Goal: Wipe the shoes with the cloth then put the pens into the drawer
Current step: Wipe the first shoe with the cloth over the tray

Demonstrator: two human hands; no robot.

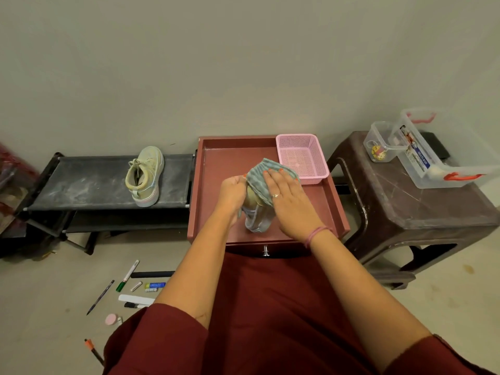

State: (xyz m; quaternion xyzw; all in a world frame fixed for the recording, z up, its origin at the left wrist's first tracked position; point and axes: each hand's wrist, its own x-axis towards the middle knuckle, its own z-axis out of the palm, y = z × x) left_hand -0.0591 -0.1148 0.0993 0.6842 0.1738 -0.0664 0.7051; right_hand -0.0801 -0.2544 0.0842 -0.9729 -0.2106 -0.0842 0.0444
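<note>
A pale green shoe [255,217] stands on the red-brown cabinet top [335,201], mostly hidden by my hands. My left hand [231,194] grips its left side. My right hand [289,197] presses a grey-green striped cloth [259,173] flat over the shoe's toe, fingers straight. The second shoe [144,175] lies on the black rack [81,185] to the left. Several pens and markers [127,276] lie scattered on the floor at lower left. The drawer's metal knob [265,250] shows below the cabinet top, with the drawer closed.
A pink mesh basket [301,158] sits at the cabinet's back right corner. A brown plastic stool [405,212] to the right carries clear plastic boxes [433,155]. A pink round eraser [111,319] and an orange-tipped pen [93,351] lie on the floor.
</note>
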